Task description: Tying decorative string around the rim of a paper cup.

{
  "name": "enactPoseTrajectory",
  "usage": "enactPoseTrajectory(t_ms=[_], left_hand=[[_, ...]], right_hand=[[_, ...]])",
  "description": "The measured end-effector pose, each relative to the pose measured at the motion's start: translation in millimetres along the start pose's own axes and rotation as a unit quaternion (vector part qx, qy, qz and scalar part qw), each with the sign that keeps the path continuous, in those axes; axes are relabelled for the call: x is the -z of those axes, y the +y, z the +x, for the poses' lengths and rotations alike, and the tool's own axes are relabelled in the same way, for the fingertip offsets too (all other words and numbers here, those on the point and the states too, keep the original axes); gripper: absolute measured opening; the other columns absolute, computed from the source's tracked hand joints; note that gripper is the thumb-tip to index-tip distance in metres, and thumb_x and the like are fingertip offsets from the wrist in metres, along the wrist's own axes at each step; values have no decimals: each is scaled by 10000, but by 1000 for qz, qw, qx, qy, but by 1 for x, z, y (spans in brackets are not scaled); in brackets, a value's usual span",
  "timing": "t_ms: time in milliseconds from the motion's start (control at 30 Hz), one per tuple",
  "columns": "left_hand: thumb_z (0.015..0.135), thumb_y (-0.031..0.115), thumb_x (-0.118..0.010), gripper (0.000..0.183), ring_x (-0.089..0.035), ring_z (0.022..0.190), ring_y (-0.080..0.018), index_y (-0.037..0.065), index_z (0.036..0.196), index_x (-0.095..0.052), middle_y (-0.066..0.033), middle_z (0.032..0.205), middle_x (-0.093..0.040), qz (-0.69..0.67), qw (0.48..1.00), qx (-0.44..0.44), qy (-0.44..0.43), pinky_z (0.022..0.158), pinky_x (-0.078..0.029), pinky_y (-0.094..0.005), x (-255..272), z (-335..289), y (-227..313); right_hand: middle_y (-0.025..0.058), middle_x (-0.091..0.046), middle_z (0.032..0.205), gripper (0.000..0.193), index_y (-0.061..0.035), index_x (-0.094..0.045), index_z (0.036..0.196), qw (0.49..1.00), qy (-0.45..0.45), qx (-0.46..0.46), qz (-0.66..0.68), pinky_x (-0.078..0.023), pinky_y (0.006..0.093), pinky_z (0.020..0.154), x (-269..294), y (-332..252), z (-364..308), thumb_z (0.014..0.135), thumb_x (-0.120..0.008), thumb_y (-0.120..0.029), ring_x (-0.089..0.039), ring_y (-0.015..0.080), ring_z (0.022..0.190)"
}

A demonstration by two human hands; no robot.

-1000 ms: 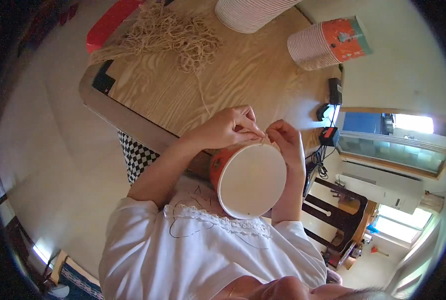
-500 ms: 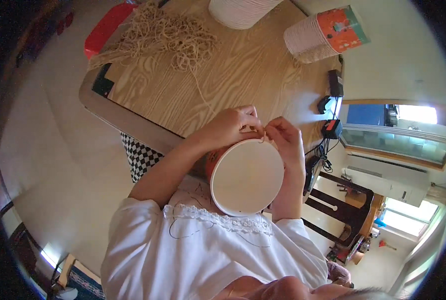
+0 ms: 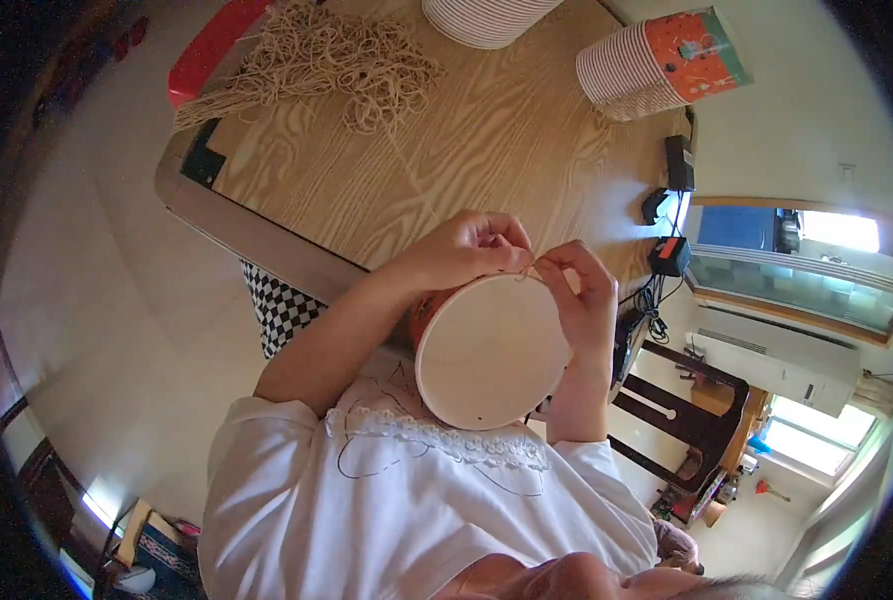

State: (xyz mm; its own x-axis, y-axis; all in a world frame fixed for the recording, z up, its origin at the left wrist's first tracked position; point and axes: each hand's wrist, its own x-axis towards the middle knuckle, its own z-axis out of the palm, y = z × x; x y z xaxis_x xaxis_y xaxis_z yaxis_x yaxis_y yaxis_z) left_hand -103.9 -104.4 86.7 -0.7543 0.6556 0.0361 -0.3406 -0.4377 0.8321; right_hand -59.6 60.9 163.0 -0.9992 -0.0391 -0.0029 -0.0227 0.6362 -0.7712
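A round paper bucket [image 3: 491, 355] leans against my chest, its cream face toward me and a bit of its orange-red outside showing at the left. At the far rim, my left hand [image 3: 478, 250] pinches a thin tan twine [image 3: 413, 172]. Close beside it, my right hand [image 3: 581, 285] pinches at the same spot, where a short piece of twine shows at the rim. Both hands are closed, and the fingertips nearly meet. From the left hand the twine runs back to a loose heap of twine [image 3: 336, 75] on the table.
On the wood-grain table [image 3: 316, 190] stand a white ribbed stack of buckets [image 3: 486, 18] and another with an orange patterned bucket [image 3: 661, 65]. A red container [image 3: 206, 55] is at the far left. Black adapters [image 3: 669, 257] and cables lie along the right edge.
My hands stay at the bucket's rim; the right fingers have shifted slightly and bent inward. The bucket has tilted a little. The view has moved slightly.
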Motion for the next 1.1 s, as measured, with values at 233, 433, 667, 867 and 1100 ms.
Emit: enactPoseTrajectory(t_ms=[233,433,667,867,1100], left_hand=[[828,232,-601,184,-524,663,-54,50,850,-605,14,744,-589,13,996,85,16,588,-426,-212,-2,2,4],[796,213,-632,181,-512,626,-53,33,811,-614,2,712,-584,-18,994,89,55,536,-408,-217,-12,-3,14],[770,230,-659,192,-534,632,-62,41,776,-630,10,679,-588,-34,993,101,55,568,-421,-213,-6,2,5],[750,310,-692,256,-522,600,-57,59,804,-681,-6,716,-627,-95,983,140,67,557,-411,-210,3,1,4],[759,268,-687,294,-592,683,-94,9,897,-676,-53,797,-662,-73,985,136,79,631,-465,-233,0,-3,10]], right_hand=[[61,-599,761,51,-7,-619,796,999,5,11,31,-445,261,675,-1,3,-2,753,-646,-18,-558,149,721],[72,-585,750,59,-1,-601,789,998,15,47,-26,-442,271,671,-1,-13,-6,758,-643,-28,-566,174,721],[71,-584,748,67,-4,-591,811,999,5,32,-18,-440,270,665,-2,2,-3,772,-631,-42,-570,170,733],[-6,-570,732,33,12,-583,816,979,-76,-120,145,-418,197,685,4,6,1,829,-553,11,-517,64,738],[16,-587,782,41,25,-591,833,994,-67,-33,76,-425,206,716,6,7,5,793,-586,34,-538,80,780]])
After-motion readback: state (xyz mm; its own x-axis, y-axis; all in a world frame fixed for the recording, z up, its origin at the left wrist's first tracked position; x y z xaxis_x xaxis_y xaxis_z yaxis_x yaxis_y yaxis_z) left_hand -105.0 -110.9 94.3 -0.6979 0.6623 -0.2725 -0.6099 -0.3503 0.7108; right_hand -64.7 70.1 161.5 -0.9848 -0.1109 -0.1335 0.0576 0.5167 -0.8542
